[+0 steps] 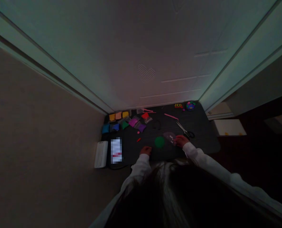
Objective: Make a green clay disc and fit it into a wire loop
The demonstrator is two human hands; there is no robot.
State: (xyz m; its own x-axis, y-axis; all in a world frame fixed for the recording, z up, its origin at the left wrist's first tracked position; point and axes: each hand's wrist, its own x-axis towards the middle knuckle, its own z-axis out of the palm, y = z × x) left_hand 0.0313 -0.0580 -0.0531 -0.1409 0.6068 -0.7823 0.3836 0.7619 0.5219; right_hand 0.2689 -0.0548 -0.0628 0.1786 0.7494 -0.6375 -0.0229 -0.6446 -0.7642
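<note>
My right hand pinches the right edge of a clear round plastic disc that lies low over the dark table. Just left of the disc, a flat green clay circle rests on the tabletop. My left hand lies at the table's near edge, left of the green circle, fingers curled with nothing visible in them. A small red piece and a small pink ball sit beyond that hand. Scissors with dark handles lie beyond my right hand. The dim light hides fine detail.
Several bags of coloured clay crowd the back left of the table. A pink tool lies at the back. Decorated clay pieces stand back right. A lit phone and a white device are left.
</note>
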